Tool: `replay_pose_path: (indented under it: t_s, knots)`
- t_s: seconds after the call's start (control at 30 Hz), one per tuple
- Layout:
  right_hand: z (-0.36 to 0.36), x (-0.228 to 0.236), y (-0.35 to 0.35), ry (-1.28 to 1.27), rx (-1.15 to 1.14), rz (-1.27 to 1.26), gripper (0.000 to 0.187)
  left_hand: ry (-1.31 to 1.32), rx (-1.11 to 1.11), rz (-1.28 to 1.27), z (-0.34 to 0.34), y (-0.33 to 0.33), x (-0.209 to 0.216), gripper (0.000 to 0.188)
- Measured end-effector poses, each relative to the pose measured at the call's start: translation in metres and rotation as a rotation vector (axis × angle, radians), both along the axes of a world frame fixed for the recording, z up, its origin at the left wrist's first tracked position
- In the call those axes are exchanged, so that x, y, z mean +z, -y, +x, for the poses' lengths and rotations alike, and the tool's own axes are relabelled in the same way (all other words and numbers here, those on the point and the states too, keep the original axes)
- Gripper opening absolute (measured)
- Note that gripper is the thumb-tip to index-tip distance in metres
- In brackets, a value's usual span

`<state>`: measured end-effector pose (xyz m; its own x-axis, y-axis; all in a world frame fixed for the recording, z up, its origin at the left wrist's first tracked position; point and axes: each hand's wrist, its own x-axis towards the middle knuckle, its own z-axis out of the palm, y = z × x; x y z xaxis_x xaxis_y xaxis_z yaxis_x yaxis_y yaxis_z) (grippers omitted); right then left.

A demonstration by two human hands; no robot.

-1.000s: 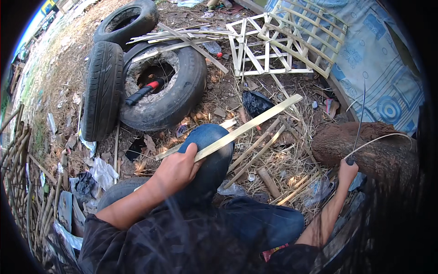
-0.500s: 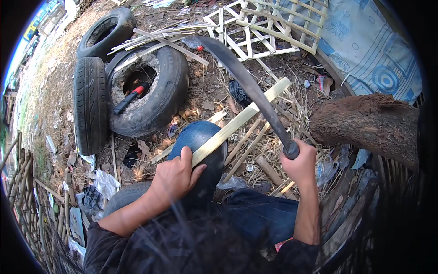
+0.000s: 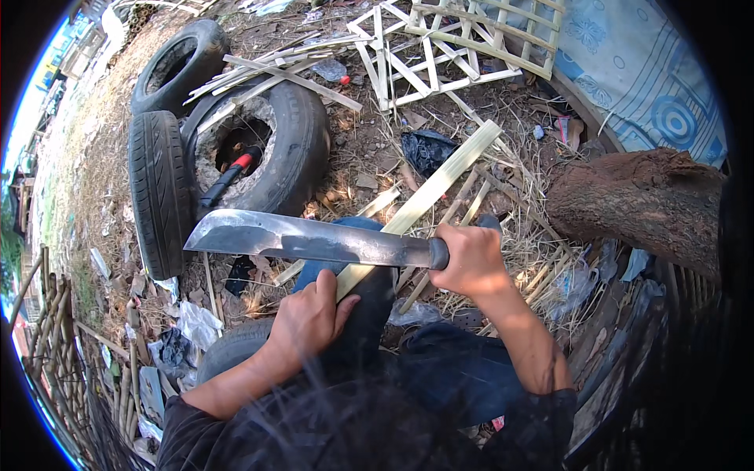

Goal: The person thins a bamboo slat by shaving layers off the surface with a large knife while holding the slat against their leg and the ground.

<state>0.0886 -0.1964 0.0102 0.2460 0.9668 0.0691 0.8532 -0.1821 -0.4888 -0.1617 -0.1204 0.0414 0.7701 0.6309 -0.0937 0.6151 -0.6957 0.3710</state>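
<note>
A pale bamboo strip [image 3: 444, 178] runs slantwise over my jeans-covered knee, its near end in the grip of my left hand [image 3: 312, 318]. My right hand [image 3: 471, 257] is wrapped round the dark handle of a machete [image 3: 306, 238]. The broad grey blade lies across the strip in this view, just beyond my left hand, its wide tip pointing left. Whether the edge touches the strip I cannot tell. Part of the knee is hidden beneath blade and strip.
Several old tyres [image 3: 294, 149] lie at the upper left, one holding a red-and-black tool handle [image 3: 232, 177]. Bamboo lattices [image 3: 487, 39] and split strips [image 3: 267, 74] are at the back. A thick log [image 3: 628, 204] is at the right, near a blue patterned sheet [image 3: 605, 63].
The machete has swung from pointing up and away to lying leftward across the strip. My right hand has moved slightly left; my left hand still grips the strip.
</note>
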Motion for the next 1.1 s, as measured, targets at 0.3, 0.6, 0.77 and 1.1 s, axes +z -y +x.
replay_pose_path:
  t_s: [0.3, 0.6, 0.77, 1.1]
  knots:
    - [0.06, 0.013, -0.006, 0.135, -0.316, -0.18, 0.02, -0.023, 0.054, -0.016, -0.005, -0.003, -0.001, 0.04]
    - [0.222, 0.019, 0.165, 0.241, -1.08, -0.002, 0.022, 0.033, 0.032, -0.117, -0.014, -0.01, 0.005, 0.037]
    - [0.152, 0.013, 0.171, 0.172, -0.907, 0.025, 0.016, 0.046, -0.075, -0.199, -0.004, -0.018, 0.009, 0.034]
    - [0.051, 0.049, 0.07, -0.014, -0.465, -0.017, 0.017, 0.1, -0.078, -0.389, -0.005, -0.029, 0.024, 0.024]
